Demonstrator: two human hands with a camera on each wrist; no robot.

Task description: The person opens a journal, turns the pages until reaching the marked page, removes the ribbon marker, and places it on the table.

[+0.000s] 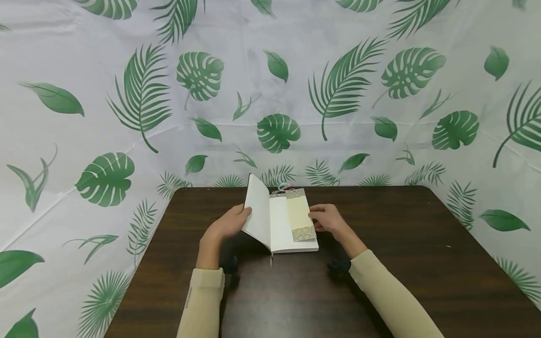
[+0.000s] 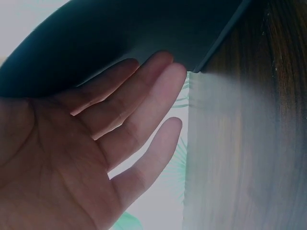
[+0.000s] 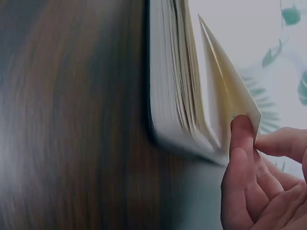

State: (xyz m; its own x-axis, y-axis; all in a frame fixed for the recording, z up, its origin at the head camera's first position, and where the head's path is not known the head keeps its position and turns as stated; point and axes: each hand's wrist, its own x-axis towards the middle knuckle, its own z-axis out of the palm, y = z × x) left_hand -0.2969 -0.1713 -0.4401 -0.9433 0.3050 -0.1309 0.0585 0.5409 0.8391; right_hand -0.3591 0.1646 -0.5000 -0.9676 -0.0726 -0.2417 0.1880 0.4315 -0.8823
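A notebook (image 1: pixel 293 250) lies on the dark table, opened so that its left side stands raised at a slant. My left hand (image 1: pixel 228 223) holds that raised side by its outer edge, thumb on the white page. The left wrist view shows the fingers of this hand (image 2: pixel 100 139) extended along the dark cover (image 2: pixel 158 28); its thumb is hidden there. Over the right page lies a cream card (image 1: pixel 299 211) with patterned bands at top and bottom. My right hand (image 1: pixel 329 218) pinches the card's right edge between thumb and finger, lifted off the pages (image 3: pixel 168 72).
A pale blue and pink loop (image 1: pixel 282 187) shows behind the notebook's top edge. A thin ribbon (image 1: pixel 271 260) hangs from its bottom. The brown table (image 1: pixel 401 263) ends at a leaf-printed white cloth (image 1: pixel 236 56) at the back and sides.
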